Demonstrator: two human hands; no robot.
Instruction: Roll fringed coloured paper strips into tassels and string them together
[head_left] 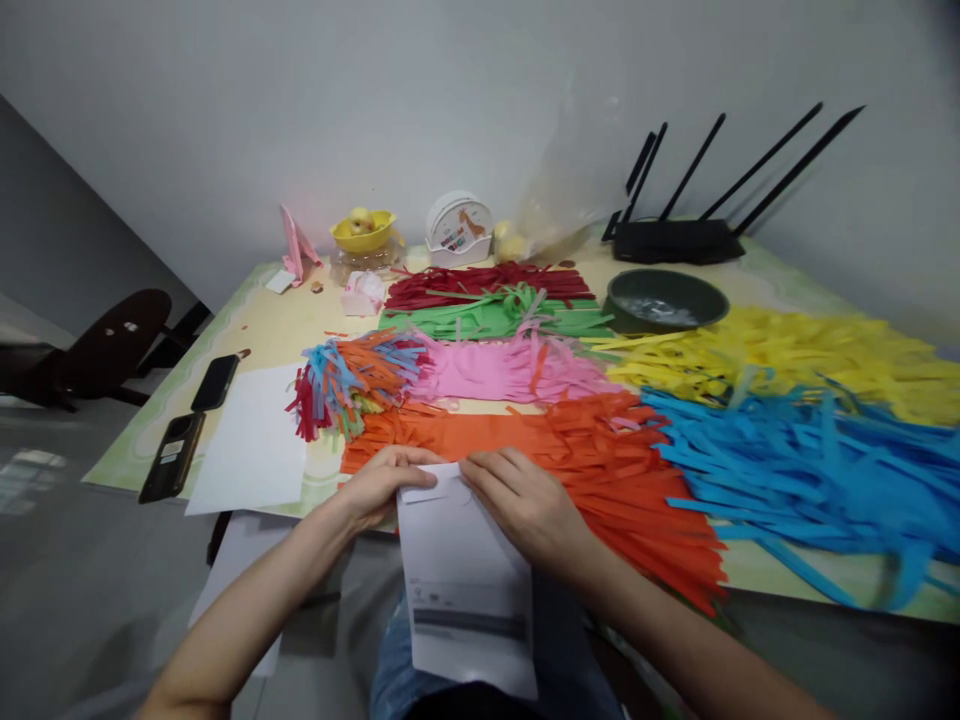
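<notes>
Between my two hands is a flat white paper packet (466,550), with grey printing and a dark band near its lower end. It hangs over my lap at the table's front edge. My left hand (384,486) pinches its top left corner, the thumb lying across a folded strip there. At the top right, the fingers of my right hand (517,500) are closed over the edge and hide that corner. Just beyond my hands lies fringed orange paper (480,437), with pink fringed paper (480,372) behind it.
Yellow fringe (817,355) and blue fringe (795,470) spread across the right side. A dark green bowl (664,300) and a black router (675,242) stand behind. To the left are white sheets (251,440) and two phones (216,382). A brown stool (112,340) stands beyond the left edge.
</notes>
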